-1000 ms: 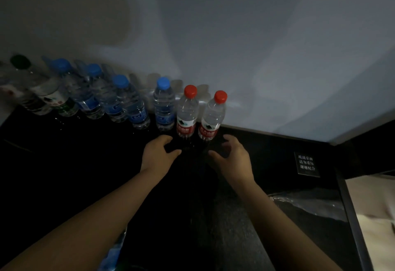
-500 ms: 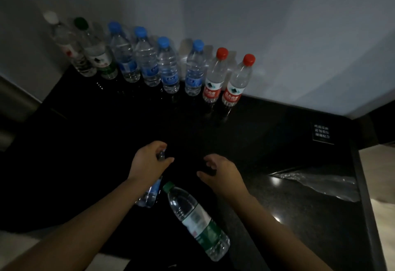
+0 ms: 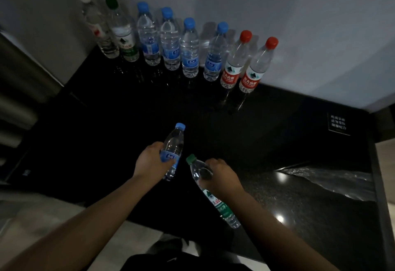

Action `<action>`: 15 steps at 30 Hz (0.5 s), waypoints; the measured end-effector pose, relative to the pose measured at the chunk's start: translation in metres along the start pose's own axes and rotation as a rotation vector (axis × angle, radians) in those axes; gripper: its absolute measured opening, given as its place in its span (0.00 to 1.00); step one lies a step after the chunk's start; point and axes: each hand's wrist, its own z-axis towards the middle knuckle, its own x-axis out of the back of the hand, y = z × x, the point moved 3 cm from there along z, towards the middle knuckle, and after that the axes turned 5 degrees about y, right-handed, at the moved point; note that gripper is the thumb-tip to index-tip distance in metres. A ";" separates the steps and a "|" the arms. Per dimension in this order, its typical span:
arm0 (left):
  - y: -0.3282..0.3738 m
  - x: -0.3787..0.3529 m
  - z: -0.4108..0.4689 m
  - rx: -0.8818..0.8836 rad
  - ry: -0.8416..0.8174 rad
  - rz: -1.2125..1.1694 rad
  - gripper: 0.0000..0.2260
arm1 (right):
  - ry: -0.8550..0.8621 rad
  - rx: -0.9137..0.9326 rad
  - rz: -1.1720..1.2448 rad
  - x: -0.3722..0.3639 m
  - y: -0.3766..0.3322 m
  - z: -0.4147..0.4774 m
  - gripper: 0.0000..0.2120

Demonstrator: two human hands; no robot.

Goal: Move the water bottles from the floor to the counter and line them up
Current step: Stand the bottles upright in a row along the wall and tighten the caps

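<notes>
Several water bottles stand in a row along the wall on the black counter (image 3: 267,134): a white-capped one (image 3: 97,29), a green-capped one (image 3: 124,35), blue-capped ones (image 3: 171,42) and two red-capped ones (image 3: 251,65). My left hand (image 3: 151,161) grips a small blue-capped bottle (image 3: 174,142), lifted and tilted above the counter's near part. My right hand (image 3: 222,176) grips the neck end of a green-capped bottle (image 3: 215,200) that lies slanted on the counter near its front edge.
A crumpled clear plastic wrap (image 3: 333,181) lies on the counter at the right. A small dark sign (image 3: 338,123) sits near the right back corner. A metal appliance side (image 3: 23,78) borders the left. Pale floor (image 3: 42,211) shows below the counter edge.
My hands drew back from the red-capped bottles to the counter's near part. My left hand took and raised the blue-capped bottle; my right hand closed round the lying green-capped bottle.
</notes>
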 end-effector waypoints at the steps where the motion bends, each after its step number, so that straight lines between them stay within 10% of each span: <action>1: 0.000 0.000 -0.001 0.006 -0.007 0.009 0.16 | 0.004 -0.002 -0.011 -0.002 0.001 0.000 0.20; 15: 0.000 -0.008 -0.003 0.113 -0.106 0.113 0.20 | 0.075 -0.095 -0.078 -0.022 0.033 -0.008 0.26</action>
